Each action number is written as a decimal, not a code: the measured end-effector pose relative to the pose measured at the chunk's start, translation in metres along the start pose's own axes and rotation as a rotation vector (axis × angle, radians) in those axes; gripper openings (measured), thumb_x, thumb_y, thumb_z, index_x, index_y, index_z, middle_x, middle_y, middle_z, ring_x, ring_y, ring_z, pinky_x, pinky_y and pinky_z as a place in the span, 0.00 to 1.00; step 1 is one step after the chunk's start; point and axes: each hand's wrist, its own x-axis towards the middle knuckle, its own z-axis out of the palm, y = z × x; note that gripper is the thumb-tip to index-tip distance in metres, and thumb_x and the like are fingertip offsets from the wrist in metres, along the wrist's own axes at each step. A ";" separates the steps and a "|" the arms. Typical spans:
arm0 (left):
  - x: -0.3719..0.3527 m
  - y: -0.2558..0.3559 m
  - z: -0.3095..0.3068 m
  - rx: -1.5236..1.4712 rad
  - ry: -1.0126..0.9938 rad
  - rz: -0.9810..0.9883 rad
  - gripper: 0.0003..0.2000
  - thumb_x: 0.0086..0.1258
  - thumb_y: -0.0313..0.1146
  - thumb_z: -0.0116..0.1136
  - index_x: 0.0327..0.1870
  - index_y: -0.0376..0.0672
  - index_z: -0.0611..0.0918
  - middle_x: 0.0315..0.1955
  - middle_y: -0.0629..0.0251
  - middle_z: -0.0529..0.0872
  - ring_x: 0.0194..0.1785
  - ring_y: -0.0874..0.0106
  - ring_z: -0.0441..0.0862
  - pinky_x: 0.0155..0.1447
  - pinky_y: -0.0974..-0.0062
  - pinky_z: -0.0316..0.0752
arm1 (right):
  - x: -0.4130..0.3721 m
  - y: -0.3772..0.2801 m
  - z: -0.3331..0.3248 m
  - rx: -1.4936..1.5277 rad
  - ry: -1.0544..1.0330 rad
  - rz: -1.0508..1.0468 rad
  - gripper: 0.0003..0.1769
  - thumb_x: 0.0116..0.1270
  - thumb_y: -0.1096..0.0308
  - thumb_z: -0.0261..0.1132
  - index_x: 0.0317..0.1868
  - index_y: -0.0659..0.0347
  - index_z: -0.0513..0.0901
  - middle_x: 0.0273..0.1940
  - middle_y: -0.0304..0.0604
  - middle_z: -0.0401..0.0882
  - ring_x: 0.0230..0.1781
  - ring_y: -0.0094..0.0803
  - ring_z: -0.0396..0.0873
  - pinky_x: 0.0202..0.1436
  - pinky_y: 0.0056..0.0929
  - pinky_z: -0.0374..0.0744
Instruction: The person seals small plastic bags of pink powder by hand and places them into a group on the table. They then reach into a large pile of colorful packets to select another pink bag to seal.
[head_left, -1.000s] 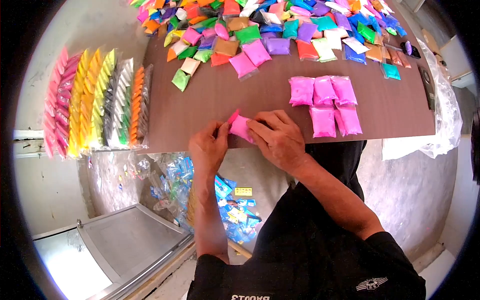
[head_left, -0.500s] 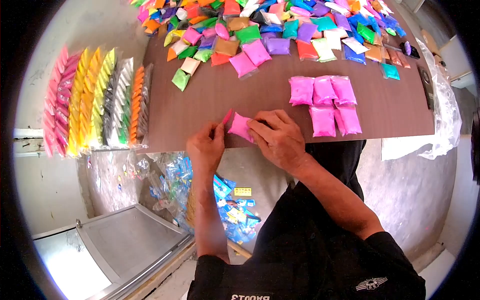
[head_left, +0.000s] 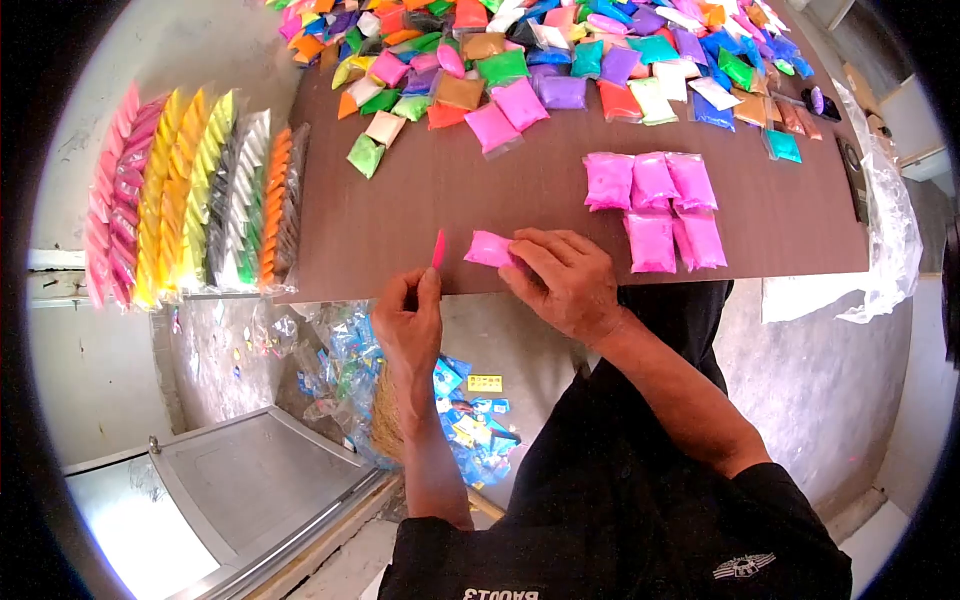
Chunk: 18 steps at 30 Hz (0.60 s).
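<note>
My left hand (head_left: 410, 305) is closed near the table's front edge, with a thin pink stick-like piece (head_left: 440, 248) pinched between thumb and finger and pointing away from me; I cannot tell exactly what it is. To its right, a small pink packet (head_left: 488, 249) is gripped by my right hand (head_left: 565, 280), fingers over its right end. A gap separates the stick-like piece from this packet. Beyond my right hand, several pink packets (head_left: 652, 242) are set out in two rows on the brown table (head_left: 400, 215).
Loose packets in many colours (head_left: 560, 60) cover the table's far side. Twisted strips of wrapped packets (head_left: 185, 200) hang at the left edge. Clear plastic sheeting (head_left: 880, 220) drapes over the right edge. Wrappers (head_left: 480, 440) and clear bags (head_left: 345, 350) lie below the table.
My left hand has moved slightly down and left, drawing the thin pink piece away from the packet. The packet in my right hand has turned to lie more level.
</note>
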 end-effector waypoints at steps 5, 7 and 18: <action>-0.017 0.019 0.006 -0.026 0.021 -0.018 0.07 0.72 0.29 0.67 0.41 0.34 0.88 0.27 0.65 0.87 0.30 0.81 0.79 0.35 0.78 0.75 | 0.000 0.002 -0.001 0.107 0.053 0.090 0.09 0.68 0.66 0.72 0.43 0.61 0.85 0.38 0.47 0.88 0.36 0.46 0.87 0.39 0.40 0.85; -0.022 0.030 0.012 -0.046 -0.016 0.007 0.07 0.73 0.29 0.66 0.43 0.34 0.87 0.29 0.63 0.88 0.32 0.78 0.82 0.38 0.77 0.77 | 0.004 0.000 -0.005 0.133 -0.034 0.206 0.08 0.70 0.66 0.70 0.44 0.62 0.84 0.38 0.49 0.87 0.36 0.48 0.87 0.38 0.41 0.84; -0.011 0.029 0.041 0.042 -0.130 0.112 0.06 0.72 0.28 0.67 0.42 0.35 0.89 0.30 0.58 0.91 0.34 0.77 0.86 0.39 0.75 0.80 | 0.007 0.000 0.002 -0.009 -0.046 0.206 0.06 0.72 0.65 0.66 0.41 0.58 0.83 0.32 0.46 0.79 0.34 0.46 0.83 0.36 0.43 0.81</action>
